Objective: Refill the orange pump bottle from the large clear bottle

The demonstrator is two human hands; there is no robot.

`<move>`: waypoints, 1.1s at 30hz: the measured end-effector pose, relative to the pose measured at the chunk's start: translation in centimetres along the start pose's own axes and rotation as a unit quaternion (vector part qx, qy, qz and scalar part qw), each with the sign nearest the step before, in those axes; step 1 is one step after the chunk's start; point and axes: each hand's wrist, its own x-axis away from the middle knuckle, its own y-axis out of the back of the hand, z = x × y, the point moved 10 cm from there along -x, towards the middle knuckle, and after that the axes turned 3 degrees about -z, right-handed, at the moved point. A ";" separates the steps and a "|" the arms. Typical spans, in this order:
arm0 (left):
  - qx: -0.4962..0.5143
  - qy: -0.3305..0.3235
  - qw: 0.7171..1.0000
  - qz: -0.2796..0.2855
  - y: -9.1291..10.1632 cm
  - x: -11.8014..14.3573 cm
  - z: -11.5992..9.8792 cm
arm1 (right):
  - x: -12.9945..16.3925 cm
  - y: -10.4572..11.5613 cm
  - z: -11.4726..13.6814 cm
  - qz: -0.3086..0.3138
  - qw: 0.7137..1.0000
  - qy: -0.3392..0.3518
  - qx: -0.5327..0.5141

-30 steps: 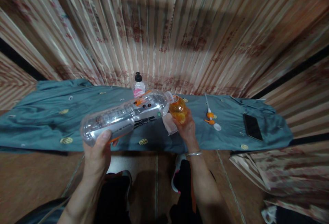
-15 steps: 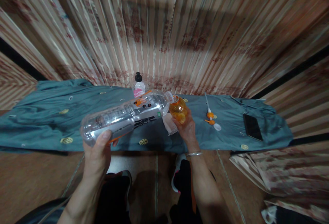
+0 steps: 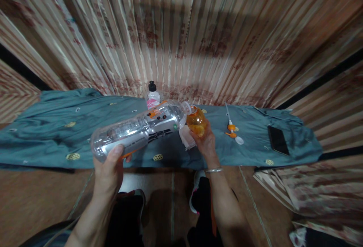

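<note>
My left hand [image 3: 110,164] is closed round the base end of a large clear plastic bottle [image 3: 138,131] with a silver and orange label. The bottle lies almost level, its neck tilted slightly up to the right. Its open mouth meets the mouth of a small orange see-through bottle [image 3: 196,120], which my right hand [image 3: 206,139] grips from below and the right. Whether liquid passes between them I cannot tell. To the right, an orange pump top [image 3: 231,128] with a clear tube lies on the cloth beside a clear cap [image 3: 239,140].
A blue-green cloth [image 3: 53,126] covers the narrow table. Behind the large bottle stands a black-capped bottle with a pink label [image 3: 153,98]. A pale folded cloth or packet [image 3: 187,138] lies under the hands. A dark phone [image 3: 278,140] rests at right. Striped curtains [image 3: 176,31] hang behind.
Almost nothing differs. The base end of the large bottle and my left hand have shifted very slightly to the right; both bottle mouths stay together.
</note>
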 end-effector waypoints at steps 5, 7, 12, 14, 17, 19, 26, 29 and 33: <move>0.007 0.020 1.000 0.008 -0.4 0.4 0.4 | 0.0 0.0 -0.2 -0.004 1.000 -0.019 0.007; 0.008 0.031 0.999 0.008 -0.4 0.5 0.7 | -0.1 0.0 -0.4 -0.007 1.000 -0.023 0.009; 0.026 0.100 0.995 -0.018 0.5 0.8 2.7 | -0.1 0.0 -0.8 -0.023 1.000 -0.021 0.005; 0.032 0.138 0.989 -0.032 0.9 1.1 3.6 | 0.0 0.1 -0.8 -0.029 0.999 -0.016 0.010; 0.040 0.177 0.982 -0.046 1.3 1.4 4.4 | 0.1 0.1 -0.7 -0.022 1.000 -0.013 0.018; 0.040 0.186 0.980 -0.049 1.3 1.6 4.5 | 0.1 0.1 -0.7 -0.013 1.000 -0.014 0.020; 0.056 0.198 0.979 0.002 0.6 1.7 4.8 | -0.2 0.4 -0.9 -0.013 0.999 -0.027 0.013; 0.057 0.198 0.978 0.013 0.8 1.5 5.0 | -0.3 0.6 -0.7 -0.016 0.999 -0.027 0.014; 0.059 0.214 0.975 -0.005 1.1 1.5 5.2 | -0.4 0.9 -0.4 -0.017 0.999 -0.033 0.019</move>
